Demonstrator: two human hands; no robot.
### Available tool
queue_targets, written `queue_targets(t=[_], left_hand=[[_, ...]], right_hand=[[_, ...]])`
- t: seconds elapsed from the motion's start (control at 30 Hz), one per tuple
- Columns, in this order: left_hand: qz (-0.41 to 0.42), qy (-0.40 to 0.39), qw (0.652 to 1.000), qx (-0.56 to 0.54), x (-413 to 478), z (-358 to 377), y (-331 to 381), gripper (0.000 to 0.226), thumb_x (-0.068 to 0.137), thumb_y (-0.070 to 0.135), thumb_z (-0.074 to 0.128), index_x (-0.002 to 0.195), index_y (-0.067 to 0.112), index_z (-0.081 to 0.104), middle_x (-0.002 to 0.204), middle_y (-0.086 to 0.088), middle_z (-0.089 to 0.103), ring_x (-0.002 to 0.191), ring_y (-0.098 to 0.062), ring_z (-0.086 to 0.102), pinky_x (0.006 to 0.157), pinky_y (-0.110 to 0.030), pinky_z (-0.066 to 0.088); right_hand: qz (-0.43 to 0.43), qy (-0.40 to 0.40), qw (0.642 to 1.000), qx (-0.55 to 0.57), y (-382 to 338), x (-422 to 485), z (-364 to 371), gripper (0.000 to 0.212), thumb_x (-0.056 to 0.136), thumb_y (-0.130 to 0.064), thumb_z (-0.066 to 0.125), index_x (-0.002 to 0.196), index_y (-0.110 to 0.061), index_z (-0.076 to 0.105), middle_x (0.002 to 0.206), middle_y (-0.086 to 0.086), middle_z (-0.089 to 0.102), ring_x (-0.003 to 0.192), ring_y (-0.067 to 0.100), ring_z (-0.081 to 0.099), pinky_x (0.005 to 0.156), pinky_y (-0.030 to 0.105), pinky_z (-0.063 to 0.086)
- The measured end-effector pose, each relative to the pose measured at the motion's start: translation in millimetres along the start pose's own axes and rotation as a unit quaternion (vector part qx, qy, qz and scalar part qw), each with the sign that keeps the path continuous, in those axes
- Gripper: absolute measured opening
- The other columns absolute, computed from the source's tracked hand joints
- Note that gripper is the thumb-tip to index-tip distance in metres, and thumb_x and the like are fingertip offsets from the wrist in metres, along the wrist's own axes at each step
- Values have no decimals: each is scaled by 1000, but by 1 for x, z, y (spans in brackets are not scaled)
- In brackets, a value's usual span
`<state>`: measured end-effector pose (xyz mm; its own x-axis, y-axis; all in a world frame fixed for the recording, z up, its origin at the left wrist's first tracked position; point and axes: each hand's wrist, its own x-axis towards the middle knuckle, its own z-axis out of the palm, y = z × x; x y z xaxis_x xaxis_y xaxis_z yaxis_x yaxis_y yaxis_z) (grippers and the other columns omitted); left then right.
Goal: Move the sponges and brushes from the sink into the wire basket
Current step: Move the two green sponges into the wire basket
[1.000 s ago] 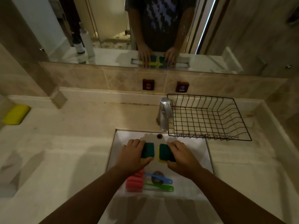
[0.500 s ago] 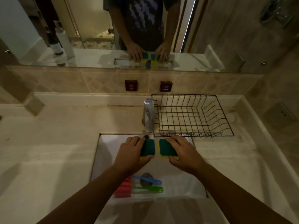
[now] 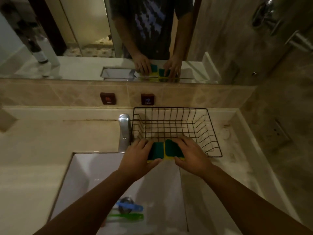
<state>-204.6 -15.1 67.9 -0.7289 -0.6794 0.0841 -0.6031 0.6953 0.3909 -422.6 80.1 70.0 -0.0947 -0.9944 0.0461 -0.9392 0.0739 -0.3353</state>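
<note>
Here two rectangular sponges, each dark green on top with a yellow foam layer beneath, are held side by side over the near rim of the black wire basket (image 3: pixel 199 131). The left green-and-yellow sponge (image 3: pixel 156 150) sits in the left hand (image 3: pixel 137 156), whose grip is closed on it, fingers over the far edge and thumb under the near yellow edge. The right green-and-yellow sponge (image 3: pixel 171 148) is clasped the same way by the right hand (image 3: pixel 191 154), its grip wrapped round the sponge's right side. The two sponges touch along their inner edges, and the right one is tilted slightly up towards the basket. Both are lifted clear of the white rectangular sink (image 3: pixel 81 175), at the corner where the sink meets the basket.

Down in the sink a blue plastic brush (image 3: pixel 133 207) lies across the round metal drain (image 3: pixel 126 203), and a green plastic brush (image 3: pixel 130 217) lies just nearer, roughly parallel to it; the left forearm hides their left ends.

The basket rests on the pale stone tabletop (image 3: pixel 33 150), just right of the chrome tap (image 3: pixel 124 131). On the tiled wall behind are two small dark square buttons, one marked hot (image 3: pixel 107 98) and one marked cold (image 3: pixel 147 99). Above them the mirror (image 3: pixel 67 31) reflects the hands and sponges.
</note>
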Motion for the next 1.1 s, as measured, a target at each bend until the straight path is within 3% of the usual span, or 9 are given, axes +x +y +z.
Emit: queue_targets(t=[0.37,0.5,0.73,0.87,1.1], left_hand=[[-42,-37,998,19,92,30,-1,70,82,51,64,141,25,36,140,0,46,127,-21,39,100,-38,40],[-64,-50,997,16,115,43,-14,70,79,50,66,138,25,38,138,-1,47,129,-24,39,102,-47,42],[-69,-53,995,40,140,64,-31,67,81,45,67,138,23,39,141,-2,45,132,-24,35,113,-46,25],[-74,-47,995,55,156,75,-38,71,81,39,69,142,21,37,145,-4,43,137,-24,31,118,-45,16],[-91,-32,995,16,169,87,-44,70,79,30,72,140,14,42,142,-8,46,130,-27,35,114,-38,25]], right_hand=[[1,1,1000,10,68,54,5,65,74,-44,67,132,-27,42,125,-1,53,110,18,47,88,36,44],[-1,-9,1000,3,83,81,17,61,71,-38,71,126,-27,48,121,-3,59,110,20,51,90,40,46],[-1,-37,999,-18,99,116,47,72,70,-37,76,131,-30,40,130,-3,52,121,22,45,100,45,40],[2,-33,999,-14,110,127,60,68,70,-36,76,128,-28,42,128,-3,52,119,21,45,97,42,42],[-16,-8,1000,-7,115,141,67,65,71,-32,76,128,-18,49,128,7,52,120,28,46,99,46,44]])
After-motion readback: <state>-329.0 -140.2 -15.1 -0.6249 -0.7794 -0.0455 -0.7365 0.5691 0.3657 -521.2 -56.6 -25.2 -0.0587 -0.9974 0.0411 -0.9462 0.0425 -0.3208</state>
